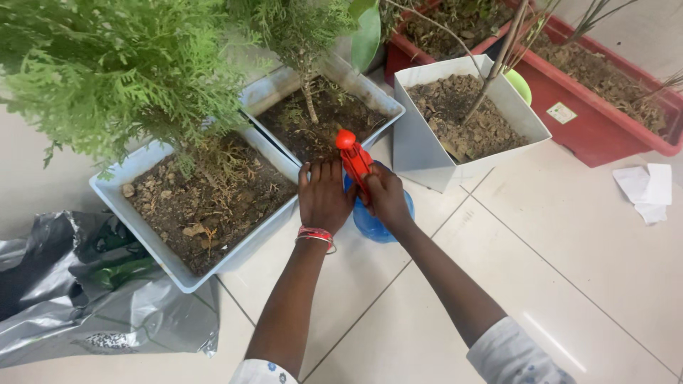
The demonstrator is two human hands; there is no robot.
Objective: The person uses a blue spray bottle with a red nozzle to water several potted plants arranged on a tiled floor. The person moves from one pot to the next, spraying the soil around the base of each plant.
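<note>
A blue spray bottle [373, 224] with a red-orange trigger head [353, 155] is held over the tiled floor between the planters. My right hand [388, 197] is wrapped around the bottle's neck and trigger. My left hand [324, 195], with red and white bangles at the wrist, rests against the left side of the bottle, fingers together pointing away from me. The nozzle points toward a white square planter [281, 85] with a small conifer [302, 43].
A larger white planter [142, 213] with a bushy green conifer [107, 64] stands at left. A white square pot [427, 153] with a bare stem and a red trough [605, 135] are at right. A grey plastic bag [85, 299] lies at lower left, crumpled paper [647, 188] at far right.
</note>
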